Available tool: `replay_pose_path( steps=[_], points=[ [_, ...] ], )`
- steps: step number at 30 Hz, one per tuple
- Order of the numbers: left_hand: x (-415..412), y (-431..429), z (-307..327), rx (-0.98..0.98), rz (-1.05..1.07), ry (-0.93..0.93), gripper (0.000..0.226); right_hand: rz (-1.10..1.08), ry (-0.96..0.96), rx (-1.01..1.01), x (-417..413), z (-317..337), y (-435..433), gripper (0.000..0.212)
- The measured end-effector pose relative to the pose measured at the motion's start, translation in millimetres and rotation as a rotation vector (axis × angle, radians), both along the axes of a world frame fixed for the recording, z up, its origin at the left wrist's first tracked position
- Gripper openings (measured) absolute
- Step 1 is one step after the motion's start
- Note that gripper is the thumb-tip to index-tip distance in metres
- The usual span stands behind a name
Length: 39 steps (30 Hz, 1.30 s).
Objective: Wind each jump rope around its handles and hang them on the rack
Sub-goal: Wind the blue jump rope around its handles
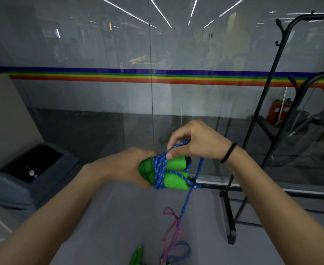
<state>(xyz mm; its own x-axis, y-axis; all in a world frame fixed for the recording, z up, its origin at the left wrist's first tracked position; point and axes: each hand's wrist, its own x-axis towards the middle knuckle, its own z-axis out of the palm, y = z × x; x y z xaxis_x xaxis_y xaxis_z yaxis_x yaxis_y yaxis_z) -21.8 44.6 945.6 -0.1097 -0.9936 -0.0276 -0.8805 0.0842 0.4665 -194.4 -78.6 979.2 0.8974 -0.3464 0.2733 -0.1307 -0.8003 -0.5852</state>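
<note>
My left hand (130,167) grips two green foam handles (173,173) held side by side. A blue jump rope (160,169) is wrapped several times around their middle. My right hand (197,142) pinches a loop of that blue rope just above the handles. The rope's loose tail (187,199) hangs down to the floor. On the floor below lie a pink rope (173,226), a blue rope loop (184,249) and another green handle (138,256). The black metal rack (268,104) stands to the right, with hooks near its top.
A glass wall (100,92) with a rainbow stripe (119,75) runs straight ahead. A grey bin (29,173) with a dark lid sits low at the left, beside a pale panel (6,115). The rack's black base bar (227,217) rests on the grey floor.
</note>
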Motion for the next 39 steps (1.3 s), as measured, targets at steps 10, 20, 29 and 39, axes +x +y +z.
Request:
replay_pose_path(
  steps=[10, 20, 29, 39],
  points=[
    [-25, 4, -11, -0.064, -0.005, 0.596, 0.048, 0.171, -0.218, 0.809, 6, -15, -4, 0.022],
    [-43, -5, -2, -0.156, 0.014, 0.739, 0.041, -0.06, -0.526, 1.139, -8, -76, -28, 0.028],
    [-47, -4, 10, -0.21, 0.026, 0.735, 0.042, -0.306, 0.639, 0.929, -28, -234, 12, 0.019],
    [-32, 5, 6, -0.332, 0.148, 0.757, 0.041, -0.168, 0.531, 0.891, -14, -254, 33, 0.008]
  ],
)
